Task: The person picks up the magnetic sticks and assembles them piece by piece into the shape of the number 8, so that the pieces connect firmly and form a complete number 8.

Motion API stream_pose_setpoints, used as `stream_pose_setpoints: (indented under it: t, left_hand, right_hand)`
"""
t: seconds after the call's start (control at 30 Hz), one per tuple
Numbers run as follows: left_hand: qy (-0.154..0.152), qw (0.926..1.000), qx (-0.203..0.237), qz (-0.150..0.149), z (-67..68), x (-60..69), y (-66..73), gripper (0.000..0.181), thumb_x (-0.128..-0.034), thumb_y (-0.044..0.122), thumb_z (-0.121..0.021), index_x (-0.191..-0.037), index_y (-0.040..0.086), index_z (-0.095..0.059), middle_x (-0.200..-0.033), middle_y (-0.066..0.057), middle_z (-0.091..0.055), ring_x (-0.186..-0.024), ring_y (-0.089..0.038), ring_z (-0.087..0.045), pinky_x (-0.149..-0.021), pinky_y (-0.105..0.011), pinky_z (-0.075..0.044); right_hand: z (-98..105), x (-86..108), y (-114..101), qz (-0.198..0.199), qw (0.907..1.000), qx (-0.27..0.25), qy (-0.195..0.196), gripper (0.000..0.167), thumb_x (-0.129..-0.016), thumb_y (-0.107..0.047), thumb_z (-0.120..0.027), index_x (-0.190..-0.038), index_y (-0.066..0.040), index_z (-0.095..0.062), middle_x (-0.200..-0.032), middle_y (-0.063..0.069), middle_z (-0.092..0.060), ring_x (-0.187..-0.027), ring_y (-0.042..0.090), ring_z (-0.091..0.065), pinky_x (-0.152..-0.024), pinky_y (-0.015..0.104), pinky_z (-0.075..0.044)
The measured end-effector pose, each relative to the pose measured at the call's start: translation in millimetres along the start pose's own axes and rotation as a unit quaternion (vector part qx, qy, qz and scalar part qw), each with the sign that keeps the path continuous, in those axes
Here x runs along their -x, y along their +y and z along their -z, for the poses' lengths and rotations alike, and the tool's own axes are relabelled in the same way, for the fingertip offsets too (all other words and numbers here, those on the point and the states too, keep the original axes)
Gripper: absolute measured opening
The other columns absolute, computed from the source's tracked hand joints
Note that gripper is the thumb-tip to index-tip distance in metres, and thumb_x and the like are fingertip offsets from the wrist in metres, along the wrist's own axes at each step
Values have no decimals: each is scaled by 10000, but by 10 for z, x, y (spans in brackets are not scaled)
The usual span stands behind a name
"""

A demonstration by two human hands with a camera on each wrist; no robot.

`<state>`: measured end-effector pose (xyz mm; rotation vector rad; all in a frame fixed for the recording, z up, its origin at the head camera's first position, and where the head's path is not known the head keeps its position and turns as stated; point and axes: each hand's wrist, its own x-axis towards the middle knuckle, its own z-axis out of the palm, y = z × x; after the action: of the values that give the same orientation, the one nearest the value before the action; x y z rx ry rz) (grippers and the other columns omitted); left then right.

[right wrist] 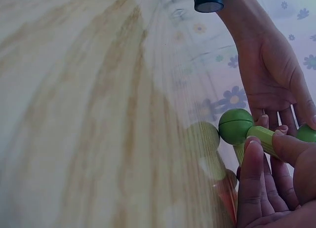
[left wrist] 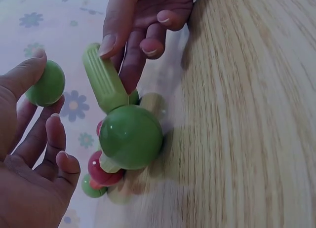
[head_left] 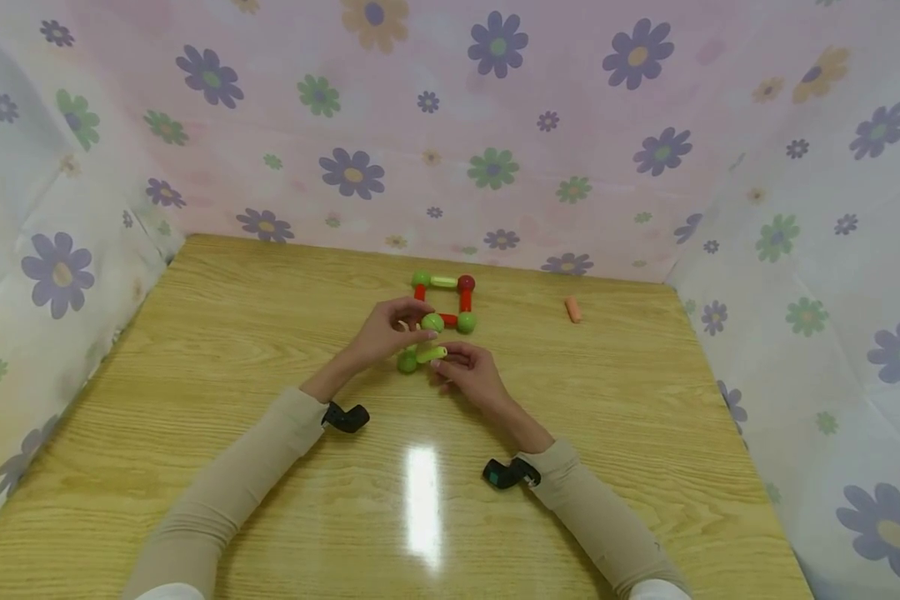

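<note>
My left hand [head_left: 381,333] pinches a green ball [left wrist: 47,84] between thumb and fingers, raised off the table. With thumb and fingertips, my right hand [head_left: 478,377] pinches a yellow-green ribbed rod [left wrist: 104,77], whose lower end meets another green ball [left wrist: 131,137] on the table. A second pale rod [left wrist: 108,164] runs from that ball to a red ball [left wrist: 104,172], hidden under my left hand in the head view. Beyond my hands lies a frame of red rods [head_left: 466,301], a yellow-green rod [head_left: 444,282] and balls, its near left corner partly covered.
An orange rod [head_left: 573,310] lies alone toward the right back of the wooden table [head_left: 307,517]. Flower-printed cloth [head_left: 427,125] hangs behind and along both sides. A black wrist camera [head_left: 347,417] sits on the left sleeve, another wrist camera [head_left: 508,473] on the right.
</note>
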<state>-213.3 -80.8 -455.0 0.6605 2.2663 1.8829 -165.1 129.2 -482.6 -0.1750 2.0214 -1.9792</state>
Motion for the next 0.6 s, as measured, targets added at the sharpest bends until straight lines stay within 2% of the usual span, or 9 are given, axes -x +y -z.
stream_pose_setpoints:
  t: [0.27, 0.43, 0.6]
  left_hand:
    - [-205, 9992, -171, -283, -106, 15, 52, 289, -884, 132, -811, -1153, 80, -722, -969, -28, -678, -809, -202, -538, -661, -253, -403]
    - [-288, 9988, -153, -359, -167, 27, 53, 300, -867, 104, -823, -1148, 68, -726, -1002, -39, -685, -796, -212, -523, -671, -273, -403]
    - [-311, 9987, -104, -378, -221, 25, 68, 316, -849, 79, -835, -1144, 49, -728, -1013, -73, -682, -811, -247, -514, -676, -280, -387]
  right_hand:
    - [13, -16, 25, 136, 9999, -18, -90, 341, -990, -34, -647, -1316, 54, -595, -1125, 242, -713, -824, 136, -731, -651, 254, -585]
    - [9, -7, 27, 111, 9999, -52, -69, 282, -993, -9, -625, -1266, 61, -606, -1098, 237, -718, -820, 132, -731, -646, 253, -583]
    - [10, 12, 28, 94, 9999, -67, -32, 300, -993, 2, -617, -1288, 54, -601, -1075, 223, -727, -816, 131, -731, -637, 255, -580]
